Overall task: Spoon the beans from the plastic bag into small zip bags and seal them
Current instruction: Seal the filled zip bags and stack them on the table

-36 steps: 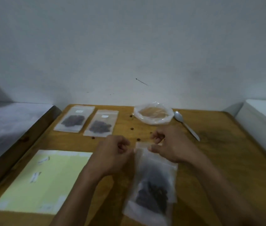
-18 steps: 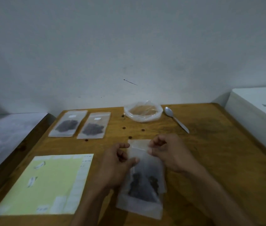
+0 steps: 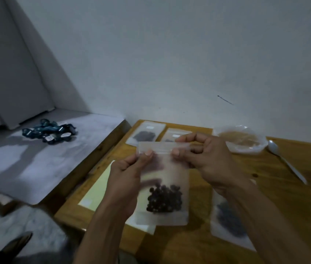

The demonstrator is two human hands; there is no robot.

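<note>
I hold a small frosted zip bag (image 3: 167,174) upright above the wooden table (image 3: 284,197), dark beans settled at its bottom. My left hand (image 3: 127,174) pinches the zip strip near its left end. My right hand (image 3: 206,159) pinches the same strip toward the right. The clear plastic bag (image 3: 241,139) lies open at the table's back, with the metal spoon (image 3: 286,161) to its right. Two filled zip bags (image 3: 147,135) lie flat at the back, and another filled zip bag (image 3: 229,220) lies under my right forearm.
A yellow sheet (image 3: 98,189) lies on the table beneath my left hand. Left of the table is a grey surface (image 3: 46,159) with a heap of small blue-wrapped items (image 3: 49,131). A white wall stands right behind the table.
The zip bag has been lifted off the table and now hangs upright between both hands. My view has swung to the left, bringing the grey surface into sight.
</note>
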